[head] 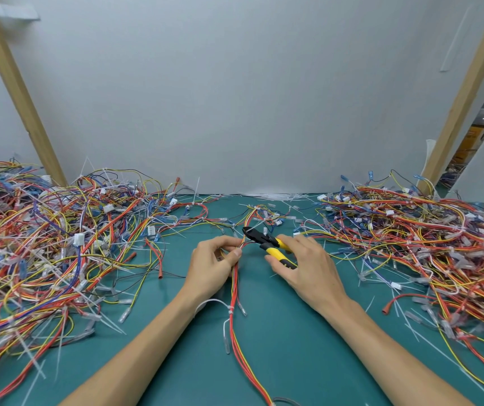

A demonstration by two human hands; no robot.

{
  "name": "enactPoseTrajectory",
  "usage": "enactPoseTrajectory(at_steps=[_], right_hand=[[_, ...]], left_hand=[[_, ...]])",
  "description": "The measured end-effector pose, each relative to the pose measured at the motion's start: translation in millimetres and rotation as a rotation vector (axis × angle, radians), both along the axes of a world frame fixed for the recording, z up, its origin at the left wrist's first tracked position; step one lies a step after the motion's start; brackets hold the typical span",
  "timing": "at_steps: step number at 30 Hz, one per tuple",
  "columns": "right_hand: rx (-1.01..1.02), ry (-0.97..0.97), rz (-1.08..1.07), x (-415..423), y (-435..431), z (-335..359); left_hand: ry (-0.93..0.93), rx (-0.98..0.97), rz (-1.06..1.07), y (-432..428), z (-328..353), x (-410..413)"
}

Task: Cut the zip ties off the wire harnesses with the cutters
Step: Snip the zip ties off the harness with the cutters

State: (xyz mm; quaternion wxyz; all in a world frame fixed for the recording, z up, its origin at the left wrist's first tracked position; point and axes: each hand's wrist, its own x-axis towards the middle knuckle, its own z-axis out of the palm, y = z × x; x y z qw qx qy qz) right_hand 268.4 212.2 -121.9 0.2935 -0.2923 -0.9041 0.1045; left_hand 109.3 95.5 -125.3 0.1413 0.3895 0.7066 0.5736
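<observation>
My left hand (215,260) pinches a red, orange and yellow wire harness (234,291) that runs from the table's middle toward me. A white zip tie (230,311) still wraps the harness below my hand, its tail curling left. My right hand (305,266) grips the yellow-handled cutters (267,241). Their black jaws point left and sit at the harness just beyond my left fingertips. Whether the jaws touch a tie there is hidden by wires.
A big tangle of harnesses (44,238) covers the left of the green mat (176,332), and another pile (428,238) covers the right. Cut white ties (275,196) lie along the back wall. Wooden posts (21,98) rise at both sides.
</observation>
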Motion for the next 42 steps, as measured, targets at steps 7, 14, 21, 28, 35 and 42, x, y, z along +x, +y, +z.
enactPoseTrajectory(at_steps=[7, 14, 21, 28, 35, 42], right_hand=[[0.031, 0.013, 0.001, 0.4, 2.3, 0.4], [0.092, 0.051, -0.029, 0.0, -2.4, 0.9], [0.115, 0.013, -0.085, 0.4, -4.8, 3.8], [0.034, -0.019, -0.143, -1.7, -3.4, 3.0], [0.078, -0.031, -0.135, 0.9, -1.9, 0.8], [0.169, -0.041, -0.162, 1.4, -2.0, -2.1]], left_hand=[[-0.021, 0.007, -0.012, -0.5, 1.3, 1.1], [-0.073, 0.045, -0.037, -0.9, 0.3, -0.7], [-0.084, 0.066, -0.054, -1.2, 1.9, 1.4], [-0.123, 0.110, -0.086, -2.1, 5.2, 1.1], [-0.171, 0.136, -0.150, -4.2, 6.8, 2.4], [-0.198, 0.138, -0.179, -4.7, 7.0, 2.0]])
